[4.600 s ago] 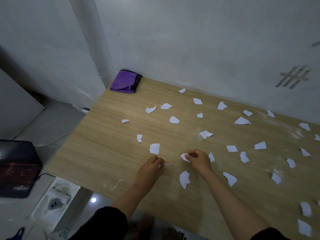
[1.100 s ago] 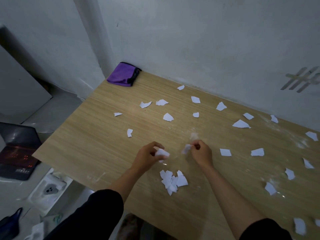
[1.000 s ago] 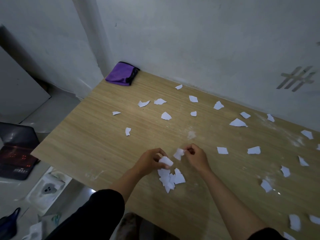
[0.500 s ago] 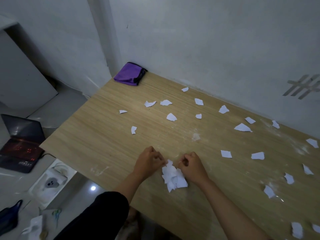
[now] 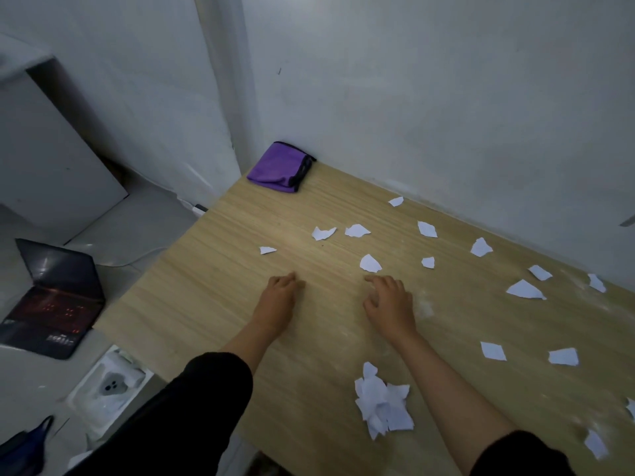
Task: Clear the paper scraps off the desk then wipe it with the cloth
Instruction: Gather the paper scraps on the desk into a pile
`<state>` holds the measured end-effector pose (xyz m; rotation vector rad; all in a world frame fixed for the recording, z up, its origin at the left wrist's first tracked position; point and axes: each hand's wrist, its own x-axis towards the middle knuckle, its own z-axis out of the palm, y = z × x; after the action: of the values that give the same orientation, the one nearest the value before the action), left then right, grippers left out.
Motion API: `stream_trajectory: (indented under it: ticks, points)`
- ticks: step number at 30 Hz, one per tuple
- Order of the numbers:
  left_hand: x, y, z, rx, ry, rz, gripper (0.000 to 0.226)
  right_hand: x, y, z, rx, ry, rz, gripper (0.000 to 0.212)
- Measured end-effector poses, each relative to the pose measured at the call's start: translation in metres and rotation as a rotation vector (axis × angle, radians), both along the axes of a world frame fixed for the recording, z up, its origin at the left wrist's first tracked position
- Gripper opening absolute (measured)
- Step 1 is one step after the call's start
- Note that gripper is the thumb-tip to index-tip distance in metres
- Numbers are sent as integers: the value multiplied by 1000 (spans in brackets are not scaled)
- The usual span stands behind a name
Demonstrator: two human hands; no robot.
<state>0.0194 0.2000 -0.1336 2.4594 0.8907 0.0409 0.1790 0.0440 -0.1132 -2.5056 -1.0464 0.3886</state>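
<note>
White paper scraps lie scattered over the wooden desk (image 5: 213, 290). A gathered pile of scraps (image 5: 383, 403) sits near the front edge, beside my right forearm. My right hand (image 5: 388, 300) is flat over the desk with fingers spread and holds nothing; its index tip is just short of one scrap (image 5: 370, 263). My left hand (image 5: 280, 297) reaches forward with fingers bunched down on the desk, hiding whatever is under them. A small scrap (image 5: 267, 250) lies just beyond it. The folded purple cloth (image 5: 278, 166) rests in the far left corner against the wall.
The white wall (image 5: 446, 97) runs along the desk's far edge. On the floor to the left lie an open laptop (image 5: 51, 297), a white packaging tray (image 5: 110, 389) and a cable. More scraps (image 5: 524, 289) spread across the right half of the desk.
Both hands let go of the gathered pile and moved forward toward the far scraps. A scrap that lay to the left of the pile is now covered by my left hand.
</note>
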Motion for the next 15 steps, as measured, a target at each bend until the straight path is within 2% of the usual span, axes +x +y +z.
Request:
stream_trajectory:
  ticks: [4,6,8,11,13,15]
  points:
    - [2,14,-1,-16,-98,-6,30,20,29,1,-46,139,-12,58]
    - [4,20,-3,-34,-119,-24,34,23,37,0,-30,287,-22,62]
    - [7,25,-4,-43,-109,-28,40,25,41,-2,-33,334,-42,64]
    - [13,31,-4,-85,-30,-34,35,26,45,-8,-75,207,-77,60]
    - [14,37,-3,-98,2,-27,23,27,47,-13,-50,114,-101,53]
    - [14,46,-2,-64,-102,28,13,27,50,-18,-2,55,-114,43]
